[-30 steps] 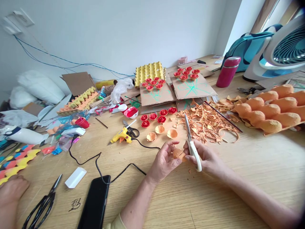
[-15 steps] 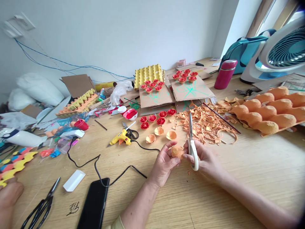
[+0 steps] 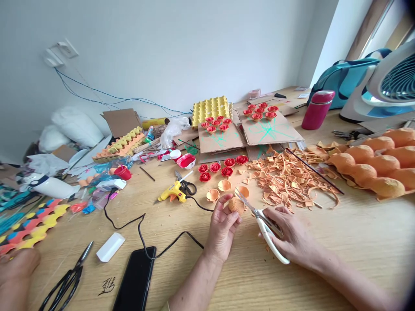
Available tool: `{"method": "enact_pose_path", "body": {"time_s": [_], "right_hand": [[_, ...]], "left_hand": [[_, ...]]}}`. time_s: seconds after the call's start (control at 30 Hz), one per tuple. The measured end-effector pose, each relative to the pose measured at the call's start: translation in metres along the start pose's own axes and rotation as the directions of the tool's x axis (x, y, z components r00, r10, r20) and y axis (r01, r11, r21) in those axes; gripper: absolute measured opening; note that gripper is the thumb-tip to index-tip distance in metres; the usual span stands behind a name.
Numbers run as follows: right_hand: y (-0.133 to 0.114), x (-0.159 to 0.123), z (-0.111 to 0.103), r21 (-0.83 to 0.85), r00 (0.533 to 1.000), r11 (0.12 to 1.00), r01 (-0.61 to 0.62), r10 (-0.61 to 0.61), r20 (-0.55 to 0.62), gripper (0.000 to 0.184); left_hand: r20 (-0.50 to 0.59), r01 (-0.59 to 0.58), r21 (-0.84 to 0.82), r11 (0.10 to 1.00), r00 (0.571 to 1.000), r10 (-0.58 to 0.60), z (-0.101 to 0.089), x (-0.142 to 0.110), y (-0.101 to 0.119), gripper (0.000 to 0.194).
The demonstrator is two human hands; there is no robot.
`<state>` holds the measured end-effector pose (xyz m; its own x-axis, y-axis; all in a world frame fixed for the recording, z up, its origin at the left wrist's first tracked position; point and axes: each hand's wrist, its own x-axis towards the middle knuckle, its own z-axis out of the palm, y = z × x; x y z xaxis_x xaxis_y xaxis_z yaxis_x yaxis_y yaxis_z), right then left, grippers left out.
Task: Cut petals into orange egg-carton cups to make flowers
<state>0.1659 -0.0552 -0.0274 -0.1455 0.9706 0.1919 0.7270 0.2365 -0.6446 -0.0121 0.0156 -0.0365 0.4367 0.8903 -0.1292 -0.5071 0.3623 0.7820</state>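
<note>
Between the thumb and fingers of my left hand (image 3: 221, 231) is an orange egg-carton cup (image 3: 236, 205). My right hand (image 3: 296, 235) grips white-handled scissors (image 3: 271, 238), their blades pointing up and left at the cup's rim. Whether the blades touch the cup I cannot tell. Just beyond lie more cut orange cups (image 3: 224, 185), a layered one (image 3: 213, 195) among them. Behind these sit several red paper-pulp roses (image 3: 227, 172). A heap of orange trimmings (image 3: 282, 181) spreads behind my right hand.
A yellow glue gun (image 3: 173, 191) with its cord and black scissors (image 3: 186, 185) lie left of the cups. Nearer are a phone (image 3: 134, 278) and long black-handled scissors (image 3: 66, 278). An orange egg tray (image 3: 378, 164) stands right. Another person's hand (image 3: 19, 268) shows at far left.
The scissors have swung from nearly upright to slanting left, and my right hand has shifted right. The cup is still in my left hand. The camera view has turned slightly left.
</note>
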Motion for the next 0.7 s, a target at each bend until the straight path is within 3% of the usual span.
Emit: {"method": "enact_pose_path", "body": {"time_s": [0.13, 0.37, 0.7], "right_hand": [[-0.0017, -0.0003, 0.0009, -0.073, 0.998, 0.995, 0.062, -0.060, 0.025, 0.022], [-0.0005, -0.0024, 0.0023, -0.121, 0.998, 0.991, 0.051, -0.047, 0.031, 0.020], [-0.0022, -0.0023, 0.0008, -0.154, 0.997, 0.985, 0.074, -0.071, 0.023, 0.015]], "left_hand": [[-0.033, -0.015, -0.031, 0.999, 0.999, 0.014, -0.0007, 0.0000, 0.0005, 0.047], [-0.004, -0.033, -0.083, 0.996, 0.999, 0.033, 0.0004, -0.0018, 0.0012, 0.043], [-0.004, -0.062, 0.038, 0.997, 0.998, 0.062, 0.0081, -0.0060, 0.0047, 0.040]]}}
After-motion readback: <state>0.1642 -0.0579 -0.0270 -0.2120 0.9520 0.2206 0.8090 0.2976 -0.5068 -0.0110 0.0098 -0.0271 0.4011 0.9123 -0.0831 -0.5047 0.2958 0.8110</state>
